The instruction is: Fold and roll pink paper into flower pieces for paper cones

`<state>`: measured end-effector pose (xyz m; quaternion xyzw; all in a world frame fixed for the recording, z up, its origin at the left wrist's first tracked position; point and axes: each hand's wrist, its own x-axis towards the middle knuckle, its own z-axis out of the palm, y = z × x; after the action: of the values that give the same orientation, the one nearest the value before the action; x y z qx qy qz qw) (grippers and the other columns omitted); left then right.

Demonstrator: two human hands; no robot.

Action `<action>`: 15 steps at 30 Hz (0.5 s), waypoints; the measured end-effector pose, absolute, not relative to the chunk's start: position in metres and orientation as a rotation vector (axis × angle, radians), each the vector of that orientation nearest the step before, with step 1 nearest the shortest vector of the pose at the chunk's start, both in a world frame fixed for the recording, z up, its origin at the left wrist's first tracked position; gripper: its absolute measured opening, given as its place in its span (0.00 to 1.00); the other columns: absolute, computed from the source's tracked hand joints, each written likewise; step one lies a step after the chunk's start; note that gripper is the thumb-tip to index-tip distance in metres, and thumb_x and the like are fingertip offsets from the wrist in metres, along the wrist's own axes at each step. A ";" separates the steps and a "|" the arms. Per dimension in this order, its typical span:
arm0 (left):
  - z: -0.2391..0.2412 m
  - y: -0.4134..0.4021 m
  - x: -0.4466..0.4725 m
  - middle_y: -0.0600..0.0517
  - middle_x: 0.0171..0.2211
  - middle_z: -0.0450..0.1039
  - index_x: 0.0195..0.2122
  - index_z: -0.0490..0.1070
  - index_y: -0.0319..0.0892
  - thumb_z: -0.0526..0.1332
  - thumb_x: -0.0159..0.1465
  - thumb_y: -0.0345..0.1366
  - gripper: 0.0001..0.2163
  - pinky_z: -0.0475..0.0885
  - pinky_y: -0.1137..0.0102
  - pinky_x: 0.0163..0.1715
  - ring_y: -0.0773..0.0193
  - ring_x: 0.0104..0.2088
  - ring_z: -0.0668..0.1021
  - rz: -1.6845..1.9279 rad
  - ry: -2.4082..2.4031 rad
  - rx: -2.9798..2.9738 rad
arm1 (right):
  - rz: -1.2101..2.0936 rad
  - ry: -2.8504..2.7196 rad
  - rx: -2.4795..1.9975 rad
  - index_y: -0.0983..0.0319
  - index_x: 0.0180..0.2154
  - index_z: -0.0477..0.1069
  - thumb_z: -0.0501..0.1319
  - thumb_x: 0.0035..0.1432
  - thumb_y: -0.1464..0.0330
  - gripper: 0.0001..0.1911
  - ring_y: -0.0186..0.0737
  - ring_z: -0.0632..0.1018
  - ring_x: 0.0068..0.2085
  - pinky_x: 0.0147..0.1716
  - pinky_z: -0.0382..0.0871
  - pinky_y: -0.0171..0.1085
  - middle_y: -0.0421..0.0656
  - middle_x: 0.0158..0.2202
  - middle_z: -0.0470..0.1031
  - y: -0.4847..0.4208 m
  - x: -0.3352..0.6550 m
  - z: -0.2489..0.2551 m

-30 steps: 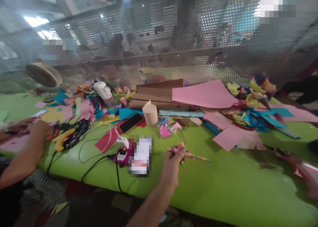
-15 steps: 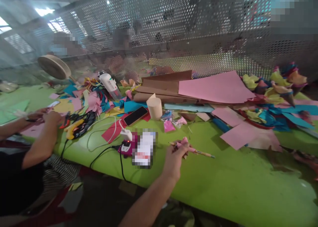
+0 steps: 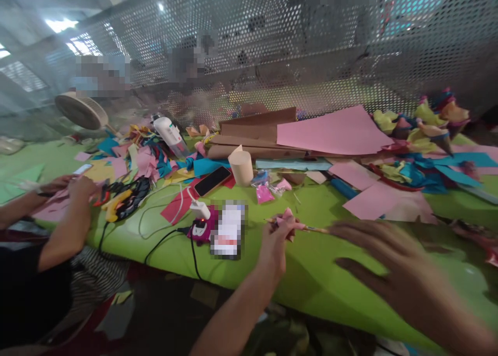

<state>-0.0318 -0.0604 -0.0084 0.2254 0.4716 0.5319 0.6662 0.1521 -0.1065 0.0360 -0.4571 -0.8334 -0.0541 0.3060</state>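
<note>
My left hand point(image 3: 277, 236) is closed around a small piece of folded pink paper point(image 3: 288, 213) together with a thin pencil point(image 3: 316, 230). The pencil lies crosswise, its tip poking out at the left and its other end pointing right. Fingers stretched and spread, my right hand point(image 3: 392, 265) hovers over the green table point(image 3: 311, 283), blurred by motion. Its fingertips are close to the pencil's right end; I cannot tell whether they touch. Nothing shows in the right hand. A phone point(image 3: 229, 229) with a lit screen lies left of my left hand.
A paper roll point(image 3: 241, 165), a dark phone point(image 3: 212, 181) and a magenta power socket point(image 3: 202, 231) with cables stand ahead. Pink sheets point(image 3: 334, 130) and paper flowers point(image 3: 431, 120) line the mesh. At left, a co-worker's hands point(image 3: 80, 190) handle pink paper near a yellow glue gun point(image 3: 116, 205).
My right hand has come into view from the right, up to the pencil's end. The left hand keeps its hold in nearly the same place. The view has shifted slightly.
</note>
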 end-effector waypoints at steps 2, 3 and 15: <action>-0.010 -0.059 -0.030 0.55 0.23 0.71 0.22 0.70 0.39 0.77 0.41 0.42 0.18 0.60 0.72 0.28 0.70 0.26 0.69 1.272 1.055 0.372 | -0.113 -2.276 -1.125 0.58 0.51 0.70 0.52 0.68 0.58 0.16 0.45 0.77 0.45 0.42 0.71 0.43 0.48 0.46 0.77 -0.084 0.128 0.023; -0.010 -0.058 -0.030 0.56 0.23 0.71 0.23 0.68 0.40 0.78 0.39 0.41 0.20 0.61 0.72 0.28 0.70 0.25 0.70 1.295 1.057 0.308 | -0.104 -2.291 -1.112 0.59 0.49 0.70 0.51 0.69 0.60 0.15 0.46 0.78 0.43 0.40 0.69 0.43 0.48 0.44 0.78 -0.076 0.119 0.018; 0.000 -0.060 -0.026 0.51 0.25 0.77 0.25 0.74 0.38 0.77 0.38 0.39 0.17 0.64 0.72 0.31 0.67 0.27 0.76 1.235 0.992 0.263 | -0.020 -2.176 -1.069 0.61 0.39 0.72 0.55 0.68 0.68 0.08 0.39 0.78 0.30 0.32 0.67 0.37 0.43 0.31 0.79 -0.064 0.115 0.003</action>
<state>-0.0264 -0.0604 -0.0003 0.1176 0.4443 0.5532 0.6948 0.1146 -0.0636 0.0026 -0.4128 -0.8404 -0.0076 0.3511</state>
